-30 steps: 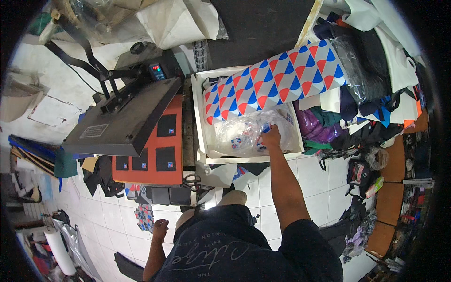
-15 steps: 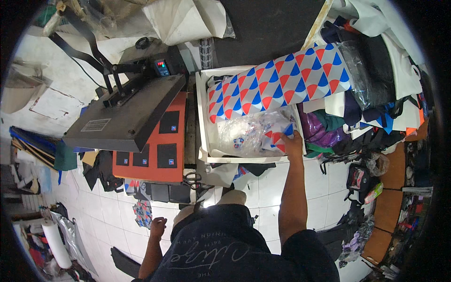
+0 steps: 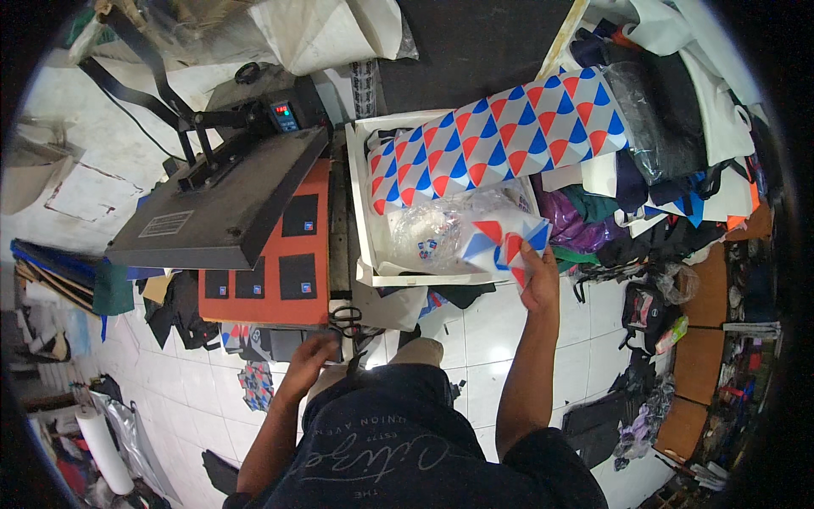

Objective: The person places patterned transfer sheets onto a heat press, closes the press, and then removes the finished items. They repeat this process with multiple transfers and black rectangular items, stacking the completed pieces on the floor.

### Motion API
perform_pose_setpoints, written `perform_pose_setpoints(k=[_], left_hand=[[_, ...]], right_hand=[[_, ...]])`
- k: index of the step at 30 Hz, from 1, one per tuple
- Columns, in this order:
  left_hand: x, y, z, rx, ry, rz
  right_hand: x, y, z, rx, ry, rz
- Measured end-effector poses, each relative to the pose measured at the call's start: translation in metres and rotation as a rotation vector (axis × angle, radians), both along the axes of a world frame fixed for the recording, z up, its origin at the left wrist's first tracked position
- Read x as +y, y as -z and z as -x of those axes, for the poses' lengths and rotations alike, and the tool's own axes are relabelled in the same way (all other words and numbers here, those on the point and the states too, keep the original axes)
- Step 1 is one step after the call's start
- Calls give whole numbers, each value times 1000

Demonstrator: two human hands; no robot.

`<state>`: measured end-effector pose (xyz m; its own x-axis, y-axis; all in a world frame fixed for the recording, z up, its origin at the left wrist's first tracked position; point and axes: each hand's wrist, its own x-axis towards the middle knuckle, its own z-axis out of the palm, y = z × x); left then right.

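Note:
My right hand (image 3: 540, 276) grips the edge of a small patterned sheet (image 3: 490, 244) in red, blue and pale grey; whether it is paper, film or fabric I cannot tell. The sheet is held over the front right of a white box (image 3: 366, 246) containing clear plastic bags (image 3: 424, 242). Across the back of that box lies a larger patterned length (image 3: 500, 140) with the same colours. My left hand (image 3: 312, 360) is by the front edge of the heat press, close to black-handled scissors (image 3: 346, 319). Motion blurs its fingers.
A heat press with its dark upper plate (image 3: 216, 204) raised stands at left. On its orange base (image 3: 264, 307) lie several black squares (image 3: 297, 277) with small blue marks. Fabrics and bags (image 3: 585, 225) are piled right of the box. Patterned pieces (image 3: 255, 386) lie low at left.
My right hand has drawn the patterned sheet up and out of the box toward me, showing more of it. My left hand has moved up and right, toward the press's front edge.

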<state>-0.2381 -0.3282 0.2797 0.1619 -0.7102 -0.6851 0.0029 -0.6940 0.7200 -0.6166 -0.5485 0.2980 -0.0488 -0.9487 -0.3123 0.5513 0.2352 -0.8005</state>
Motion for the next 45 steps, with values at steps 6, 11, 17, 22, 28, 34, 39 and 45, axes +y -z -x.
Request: perform_pose_setpoints(k=[6,11,17,22,28,34,39,45], left_hand=[[-84,-31,38,632,60,133],[-83,-38,8,723,78,164],[-18,-33,-55,520,-142,215],[29,-29,-132,412,-121,201],[68,-32,-218,292,-28,155],[99,-9,-260,406,-183,250],[117,-11,-277,529,-446,275],[122,5,-296,579,-585,360]], right_hand=[[53,-36,-81,5,-274,-18],[95,-34,-167,336,-527,14],[154,-34,-280,520,-543,-30],[184,-5,-341,744,-580,94],[174,-18,-405,790,-899,116],[188,-17,-453,743,-977,76],[196,-1,-485,666,-961,-11],[202,-15,-520,747,-1012,-52]])
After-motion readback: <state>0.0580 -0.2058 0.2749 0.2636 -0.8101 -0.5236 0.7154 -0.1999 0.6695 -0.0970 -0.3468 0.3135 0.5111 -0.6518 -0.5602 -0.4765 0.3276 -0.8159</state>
